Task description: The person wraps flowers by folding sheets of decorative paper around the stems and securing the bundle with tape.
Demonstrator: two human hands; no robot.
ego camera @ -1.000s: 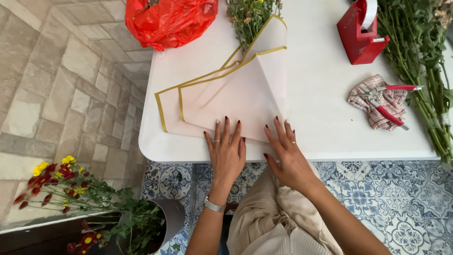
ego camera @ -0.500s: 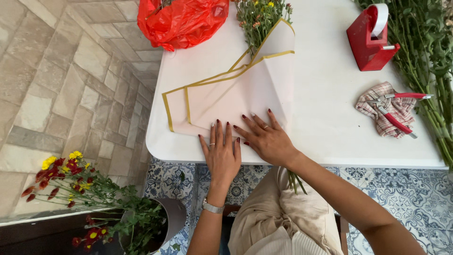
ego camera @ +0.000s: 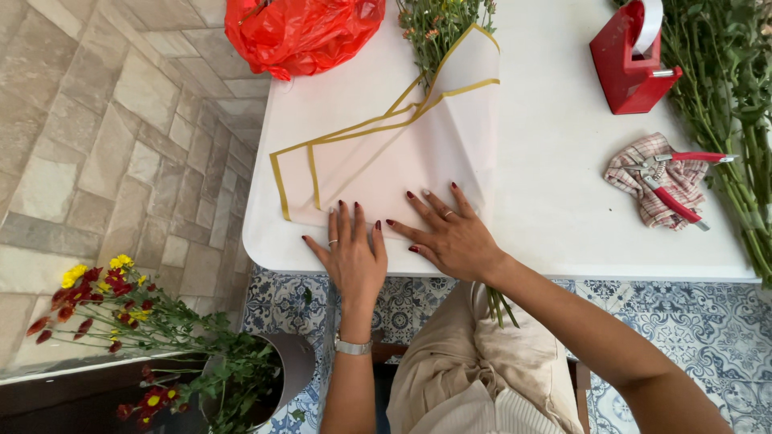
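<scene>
The left hand [ego camera: 351, 255] lay flat, palm down, fingers spread, on the near edge of the gold-trimmed wrapping paper [ego camera: 386, 165] on the white worktop [ego camera: 555, 201]. Just beside it, the right hand [ego camera: 450, 233] pressed the same paper, fingers splayed leftward, over the flower stems [ego camera: 441, 32].

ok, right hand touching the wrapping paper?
Touching. Head view: the right hand lies flat, fingers spread, on the pale gold-edged wrapping paper, no gap visible under the fingertips.
</scene>
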